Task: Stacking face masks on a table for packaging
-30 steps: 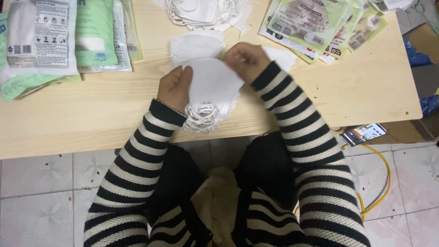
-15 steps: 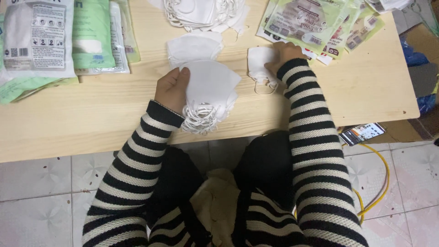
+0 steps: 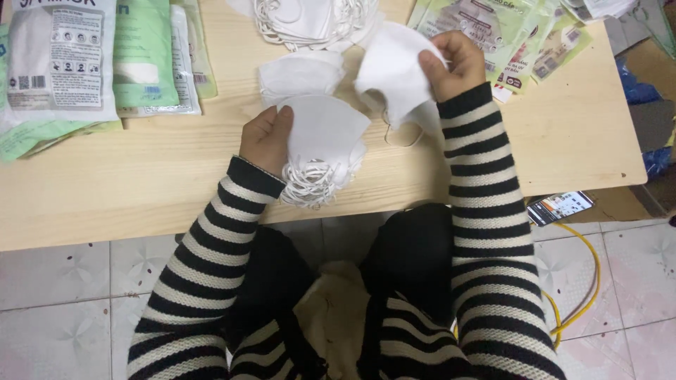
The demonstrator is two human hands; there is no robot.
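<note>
far to the left of the stack of white masks in my left hand lie the filled packets, white and green, flat on the wooden surface. my left hand is clenched around that stack near the surface's front edge, the ear loops bunched and hanging below my fingers. just behind the stack sits another folded mask, and behind that a loose heap of masks with tangled loops, not yet gathered. to the right of the stack, my right hand pinches a single mask, lifted and apart from the stack. further right lie the empty green printed pouches. i judge the gathering is partway: several masks are stacked, plenty remain loose, and pouches wait unfilled.
</note>
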